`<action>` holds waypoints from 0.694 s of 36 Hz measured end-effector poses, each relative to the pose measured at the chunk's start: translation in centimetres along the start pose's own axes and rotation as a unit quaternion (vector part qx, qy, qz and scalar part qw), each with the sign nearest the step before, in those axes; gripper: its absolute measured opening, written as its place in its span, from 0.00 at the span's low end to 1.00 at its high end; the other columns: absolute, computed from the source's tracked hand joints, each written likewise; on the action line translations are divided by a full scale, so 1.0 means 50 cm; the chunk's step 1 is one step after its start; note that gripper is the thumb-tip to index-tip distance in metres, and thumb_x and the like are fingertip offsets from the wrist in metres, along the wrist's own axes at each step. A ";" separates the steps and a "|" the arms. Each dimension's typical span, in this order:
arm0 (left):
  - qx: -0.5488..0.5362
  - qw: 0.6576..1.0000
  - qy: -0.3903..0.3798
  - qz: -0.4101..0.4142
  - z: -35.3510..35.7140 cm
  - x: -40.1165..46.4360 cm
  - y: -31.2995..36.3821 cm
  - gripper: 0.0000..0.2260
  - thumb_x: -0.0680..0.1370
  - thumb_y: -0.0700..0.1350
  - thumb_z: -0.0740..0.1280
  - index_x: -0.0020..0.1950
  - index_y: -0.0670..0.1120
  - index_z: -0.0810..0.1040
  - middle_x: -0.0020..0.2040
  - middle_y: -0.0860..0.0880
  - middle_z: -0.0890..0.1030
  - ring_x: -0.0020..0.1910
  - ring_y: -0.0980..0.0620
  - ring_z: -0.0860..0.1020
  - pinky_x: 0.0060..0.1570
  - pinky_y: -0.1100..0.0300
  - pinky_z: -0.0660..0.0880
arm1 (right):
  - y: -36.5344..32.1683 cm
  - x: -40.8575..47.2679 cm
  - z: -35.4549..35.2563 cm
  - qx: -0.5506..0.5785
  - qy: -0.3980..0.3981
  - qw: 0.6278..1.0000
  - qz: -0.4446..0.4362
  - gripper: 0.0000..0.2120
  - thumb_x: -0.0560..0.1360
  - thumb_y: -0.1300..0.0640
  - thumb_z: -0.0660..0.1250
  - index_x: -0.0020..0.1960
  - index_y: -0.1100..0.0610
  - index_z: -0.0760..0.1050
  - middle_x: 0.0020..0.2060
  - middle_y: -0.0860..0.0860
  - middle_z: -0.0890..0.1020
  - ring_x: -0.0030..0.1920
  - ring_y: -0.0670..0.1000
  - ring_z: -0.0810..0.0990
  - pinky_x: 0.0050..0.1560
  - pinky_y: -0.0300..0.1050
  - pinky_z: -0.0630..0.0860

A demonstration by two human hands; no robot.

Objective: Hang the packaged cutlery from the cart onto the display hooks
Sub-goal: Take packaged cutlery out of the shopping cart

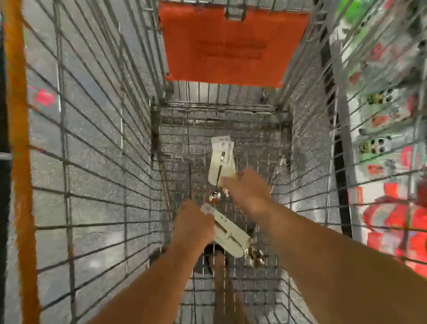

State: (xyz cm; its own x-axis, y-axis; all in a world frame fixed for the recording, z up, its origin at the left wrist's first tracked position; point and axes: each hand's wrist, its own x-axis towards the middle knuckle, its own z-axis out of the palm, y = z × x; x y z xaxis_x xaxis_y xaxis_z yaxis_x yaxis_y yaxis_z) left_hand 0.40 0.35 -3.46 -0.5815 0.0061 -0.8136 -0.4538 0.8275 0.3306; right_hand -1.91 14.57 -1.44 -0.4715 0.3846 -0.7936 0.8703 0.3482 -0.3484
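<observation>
Both hands are down inside the wire cart (101, 131), reaching for its floor because the carded cutlery lies flat at the very bottom. Nearest, the left hand (195, 225) curls round the top end of a white cutlery pack (229, 237), gripping it by the hanging end so it should come up ready for a hook; the pack slants away to the right, its metal pieces at the low end resting on the cart's grid. Just beyond, the right hand (246, 190) lies over the lower edge of a second cutlery pack (220, 160), fingers bent onto the card, though blur hides whether it has pinched it or only touches it. That pack points away toward the far end. Farther still, an orange flap (230, 47) stands upright. Display shelving (392, 113) shows blurred to the right, outside the cart.
</observation>
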 end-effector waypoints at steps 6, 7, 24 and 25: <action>0.040 0.994 0.039 -0.090 0.062 0.022 -0.034 0.39 0.73 0.61 0.70 0.75 0.46 0.57 0.61 0.46 0.80 0.54 0.43 0.82 0.52 0.48 0.80 | -0.030 0.089 0.043 -0.037 0.071 0.997 -0.007 0.45 0.65 0.32 0.72 0.70 0.58 0.62 0.64 0.54 0.74 0.61 0.57 0.76 0.57 0.54 0.78; 0.047 0.993 0.053 -0.099 0.070 0.027 -0.032 0.39 0.72 0.62 0.71 0.74 0.47 0.57 0.61 0.46 0.81 0.54 0.42 0.82 0.52 0.47 0.80 | -0.033 0.101 0.050 -0.056 0.086 0.995 -0.009 0.45 0.64 0.32 0.73 0.69 0.58 0.62 0.63 0.54 0.74 0.60 0.57 0.77 0.56 0.53 0.78; -0.210 0.958 0.094 -0.171 0.093 0.038 -0.006 0.11 0.78 0.49 0.71 0.53 0.44 0.76 0.43 0.50 0.82 0.36 0.54 0.80 0.29 0.63 0.75 | -0.003 0.119 0.028 0.127 0.007 0.992 -0.002 0.12 0.76 0.55 0.70 0.37 0.56 0.73 0.36 0.52 0.81 0.36 0.51 0.80 0.36 0.43 0.76; -0.227 0.955 0.093 -0.168 0.088 0.039 -0.006 0.09 0.79 0.49 0.70 0.53 0.44 0.78 0.44 0.48 0.83 0.37 0.53 0.81 0.33 0.60 0.78 | 0.001 0.116 0.027 0.140 -0.013 0.990 0.003 0.12 0.77 0.55 0.70 0.37 0.58 0.75 0.35 0.53 0.82 0.36 0.53 0.81 0.36 0.46 0.79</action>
State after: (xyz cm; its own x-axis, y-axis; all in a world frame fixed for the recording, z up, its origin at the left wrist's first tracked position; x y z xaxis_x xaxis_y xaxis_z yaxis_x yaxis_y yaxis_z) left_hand 2.37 2.60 -7.25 -0.4414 -0.3513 -0.8257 -0.8575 0.4364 0.2727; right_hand -4.41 15.67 -6.71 -0.4661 0.3630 -0.8068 0.8799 0.0949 -0.4656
